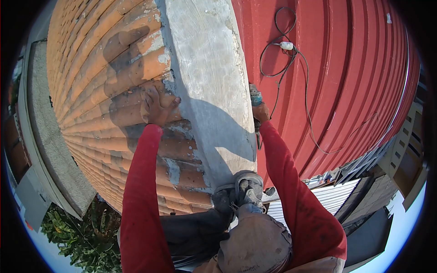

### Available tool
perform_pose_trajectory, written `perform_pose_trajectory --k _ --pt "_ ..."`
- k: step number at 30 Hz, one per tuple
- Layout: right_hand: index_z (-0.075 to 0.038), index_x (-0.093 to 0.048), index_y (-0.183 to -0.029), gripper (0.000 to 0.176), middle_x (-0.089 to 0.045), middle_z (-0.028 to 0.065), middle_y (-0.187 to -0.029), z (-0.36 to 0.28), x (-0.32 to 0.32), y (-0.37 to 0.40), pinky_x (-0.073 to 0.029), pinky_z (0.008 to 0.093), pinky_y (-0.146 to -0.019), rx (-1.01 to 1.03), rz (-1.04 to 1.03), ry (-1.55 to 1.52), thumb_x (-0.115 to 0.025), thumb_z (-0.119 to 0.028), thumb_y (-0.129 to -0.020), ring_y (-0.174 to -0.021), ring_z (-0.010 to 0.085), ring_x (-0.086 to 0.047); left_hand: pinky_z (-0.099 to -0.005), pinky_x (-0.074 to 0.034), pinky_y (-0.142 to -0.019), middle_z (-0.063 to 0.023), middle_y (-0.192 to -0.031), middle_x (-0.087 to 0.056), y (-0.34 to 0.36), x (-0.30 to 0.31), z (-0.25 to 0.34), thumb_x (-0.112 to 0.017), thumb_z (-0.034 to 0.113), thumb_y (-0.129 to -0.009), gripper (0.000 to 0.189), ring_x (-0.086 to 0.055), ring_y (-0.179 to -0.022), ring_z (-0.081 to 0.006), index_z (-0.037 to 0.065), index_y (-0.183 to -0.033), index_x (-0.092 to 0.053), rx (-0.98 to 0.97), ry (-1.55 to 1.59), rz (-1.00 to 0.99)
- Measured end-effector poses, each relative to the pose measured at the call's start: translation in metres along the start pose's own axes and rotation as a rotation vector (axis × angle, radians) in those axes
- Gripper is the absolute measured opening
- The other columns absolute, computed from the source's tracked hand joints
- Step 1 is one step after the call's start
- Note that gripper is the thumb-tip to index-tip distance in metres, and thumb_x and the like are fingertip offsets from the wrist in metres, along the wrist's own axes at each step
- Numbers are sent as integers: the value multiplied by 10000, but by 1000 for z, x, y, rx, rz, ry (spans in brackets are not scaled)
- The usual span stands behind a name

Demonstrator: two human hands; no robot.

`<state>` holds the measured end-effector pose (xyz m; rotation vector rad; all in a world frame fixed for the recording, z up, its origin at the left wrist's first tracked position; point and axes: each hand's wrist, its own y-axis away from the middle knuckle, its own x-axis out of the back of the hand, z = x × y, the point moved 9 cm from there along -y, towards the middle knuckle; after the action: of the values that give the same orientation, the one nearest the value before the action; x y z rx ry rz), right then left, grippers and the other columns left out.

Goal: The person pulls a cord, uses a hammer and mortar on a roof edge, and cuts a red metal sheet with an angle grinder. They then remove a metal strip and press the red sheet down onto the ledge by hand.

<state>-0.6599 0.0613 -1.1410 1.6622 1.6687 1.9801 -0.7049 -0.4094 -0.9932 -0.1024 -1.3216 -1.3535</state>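
Observation:
My left hand lies on the orange roof tiles with its fingers apart, beside the grey concrete ridge. On the other side of the ridge, my right hand is wrapped round a teal corded angle grinder. The grinder is right at the edge where the concrete meets the red metal roof, and its lower part is partly hidden by my hand and sleeve. A dark cord runs from near the tool over the red sheets.
A white plug connector and looped cable rest on the red roof. My shoes stand on the lower end of the ridge and the tiles beside it. Mortar patches line the tile edge. Below left are green plants; neighbouring roofs lie lower right.

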Motion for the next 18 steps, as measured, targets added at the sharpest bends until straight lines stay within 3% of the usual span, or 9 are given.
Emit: perform_pose_trajectory --k 9,14,18 --pt "35 -593 -1158 796 -647 257 -1151 28 -14 7 -521 464 -888 -47 -37 41 -819 -471 -585 -1061 389 -645 -704 -27 -1086 -245 -1595 7 -3 -1 1 -679 764 -675 1228 45 -1473 -423 195 -1562 -48 -90 38 47" --pt "28 -645 -1118 699 -660 255 -1129 45 -18 31 -521 465 -890 -82 -86 54 -802 -419 -604 -1054 375 -652 -595 -59 -1144 -285 -1580 -8 13 8 16 -670 737 -715 1188 28 -1465 -444 147 -1558 -78 18 -46 -16" --pt "65 -625 -1110 723 -646 273 -1139 55 -25 27 -512 453 -909 -75 -51 -44 -791 -413 -593 -1065 388 -640 -532 -50 -1167 -305 -1572 -21 -5 1 6 -658 729 -735 1174 18 -1465 -446 118 -1555 -80 -165 -23 11"
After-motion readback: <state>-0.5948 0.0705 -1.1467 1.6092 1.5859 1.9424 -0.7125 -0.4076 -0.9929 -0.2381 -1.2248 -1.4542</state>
